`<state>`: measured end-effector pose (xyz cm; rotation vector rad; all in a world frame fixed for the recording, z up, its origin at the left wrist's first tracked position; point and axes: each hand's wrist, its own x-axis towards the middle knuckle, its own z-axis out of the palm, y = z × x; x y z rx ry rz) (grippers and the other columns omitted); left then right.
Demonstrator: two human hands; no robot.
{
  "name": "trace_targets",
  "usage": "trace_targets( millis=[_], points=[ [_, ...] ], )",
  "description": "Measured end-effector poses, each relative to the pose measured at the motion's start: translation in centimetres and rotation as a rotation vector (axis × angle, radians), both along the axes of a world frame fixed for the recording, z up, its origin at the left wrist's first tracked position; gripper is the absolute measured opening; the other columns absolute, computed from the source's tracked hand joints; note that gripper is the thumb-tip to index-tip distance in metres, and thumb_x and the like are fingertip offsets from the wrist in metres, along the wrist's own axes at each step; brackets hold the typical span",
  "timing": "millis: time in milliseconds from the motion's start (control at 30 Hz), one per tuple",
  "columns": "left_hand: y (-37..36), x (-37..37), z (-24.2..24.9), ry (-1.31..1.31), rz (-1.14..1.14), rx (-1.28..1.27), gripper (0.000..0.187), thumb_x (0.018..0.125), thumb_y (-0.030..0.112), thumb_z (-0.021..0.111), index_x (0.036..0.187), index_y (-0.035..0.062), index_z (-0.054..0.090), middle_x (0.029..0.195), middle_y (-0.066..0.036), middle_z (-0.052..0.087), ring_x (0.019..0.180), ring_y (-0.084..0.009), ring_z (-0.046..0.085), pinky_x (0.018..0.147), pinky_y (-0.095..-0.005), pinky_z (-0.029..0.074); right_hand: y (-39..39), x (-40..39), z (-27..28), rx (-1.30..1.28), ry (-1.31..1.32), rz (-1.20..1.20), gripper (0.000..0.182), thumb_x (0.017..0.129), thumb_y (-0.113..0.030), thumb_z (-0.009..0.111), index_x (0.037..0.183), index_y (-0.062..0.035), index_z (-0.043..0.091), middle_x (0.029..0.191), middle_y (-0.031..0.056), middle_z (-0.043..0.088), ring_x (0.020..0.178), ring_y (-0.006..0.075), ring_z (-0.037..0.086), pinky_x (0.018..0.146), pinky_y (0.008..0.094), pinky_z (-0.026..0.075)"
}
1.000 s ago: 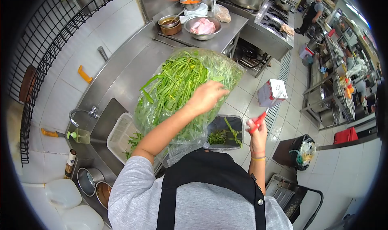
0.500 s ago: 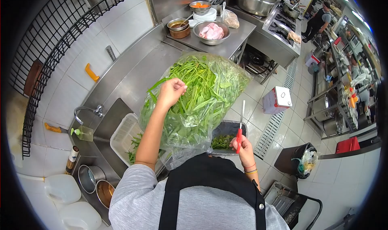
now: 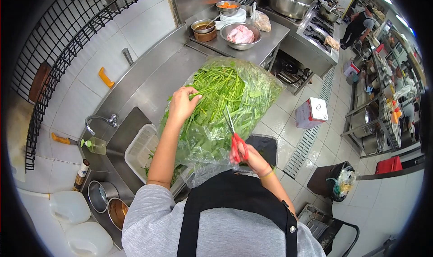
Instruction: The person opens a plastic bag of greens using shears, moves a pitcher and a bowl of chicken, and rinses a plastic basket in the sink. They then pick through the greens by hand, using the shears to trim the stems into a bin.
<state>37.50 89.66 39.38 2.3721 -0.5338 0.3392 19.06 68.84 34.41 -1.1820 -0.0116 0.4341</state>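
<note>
A large clear plastic bag full of long green leafy vegetables lies open in front of me, over the edge of the steel counter. My left hand is closed on some green stems at the left side of the heap. My right hand grips red-handled scissors by the loops. Their blades point up and away, over the front of the bag, and look nearly closed. Below the bag on the left, a white plastic tub in the sink holds some greens. A dark-lined bin is partly hidden behind my right hand.
Raw poultry lies in a steel bowl on the back counter, near stacked pans. A tap is left of the sink. On the floor at right are a square tin and a bin. Another person stands far back right.
My right hand has swung left with the scissors, from above the lined bin to the front of the bag. My left hand has shifted slightly left and now holds stems.
</note>
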Motion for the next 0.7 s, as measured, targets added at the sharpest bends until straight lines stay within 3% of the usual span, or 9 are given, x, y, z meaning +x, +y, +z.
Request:
trace_targets(
  millis=[33, 167, 333, 467, 633, 700],
  points=[
    [0.3, -0.1, -0.2, 0.019, 0.028, 0.008, 0.02, 0.071, 0.018, 0.068, 0.086, 0.0051, 0.064, 0.076, -0.011, 0.058, 0.071, -0.021, 0.057, 0.065, -0.0307, 0.044, 0.5, 0.9, -0.3, 0.012, 0.09, 0.039, 0.05, 0.087, -0.055, 0.039, 0.076, -0.0073, 0.05, 0.076, 0.0044, 0.053, 0.07, 0.0126, 0.051, 0.064, 0.0238, 0.041],
    [0.2, -1.5, 0.8, 0.116, 0.034, -0.018, 0.021, 0.072, 0.024, 0.068, 0.08, 0.0049, 0.064, 0.075, -0.011, 0.055, 0.073, -0.0261, 0.055, 0.067, -0.0347, 0.044, 2.5, 4.2, -1.0, 0.127, 0.105, 0.104, 0.053, 0.085, -0.06, 0.035, 0.072, -0.0094, 0.047, 0.073, 0.0044, 0.051, 0.067, 0.0133, 0.05, 0.063, 0.0248, 0.041],
    [-0.7, -4.8, 0.8, 0.107, -0.072, -0.093, 0.024, 0.075, 0.027, 0.065, 0.082, 0.0044, 0.065, 0.083, -0.012, 0.053, 0.079, -0.0245, 0.054, 0.068, -0.032, 0.043, 2.5, 3.3, -0.1, 0.162, 0.013, -0.012, 0.05, 0.087, -0.055, 0.035, 0.073, -0.0084, 0.046, 0.072, 0.0042, 0.049, 0.068, 0.0142, 0.048, 0.062, 0.0248, 0.04],
    [-2.3, -8.4, 0.9, 0.167, -0.206, -0.22, 0.023, 0.077, 0.026, 0.064, 0.084, 0.0044, 0.065, 0.087, -0.01, 0.051, 0.079, -0.0229, 0.053, 0.068, -0.0306, 0.043, 0.4, 0.2, -0.6, 0.155, -0.176, -0.065, 0.048, 0.088, -0.052, 0.037, 0.072, -0.0069, 0.045, 0.07, 0.004, 0.046, 0.068, 0.0151, 0.045, 0.06, 0.0254, 0.038],
    [-5.1, -11.3, 0.0, 0.311, -0.591, -0.274, 0.02, 0.08, 0.025, 0.061, 0.087, 0.0064, 0.064, 0.087, -0.009, 0.05, 0.08, -0.022, 0.054, 0.068, -0.0315, 0.044, -3.0, -5.0, -0.4, 0.106, -0.239, -0.037, 0.049, 0.086, -0.052, 0.044, 0.074, -0.005, 0.048, 0.073, 0.0054, 0.048, 0.067, 0.013, 0.044, 0.061, 0.024, 0.036],
    [-6.6, -11.8, -0.9, 0.343, -0.618, -0.209, 0.02, 0.081, 0.026, 0.059, 0.088, 0.0073, 0.064, 0.087, -0.008, 0.05, 0.079, -0.0221, 0.054, 0.068, -0.0317, 0.044, -3.6, -7.3, -1.0, 0.05, -0.206, -0.19, 0.043, 0.087, -0.046, 0.046, 0.075, -0.005, 0.049, 0.072, 0.0052, 0.049, 0.067, 0.0125, 0.044, 0.062, 0.024, 0.036]
  ],
)
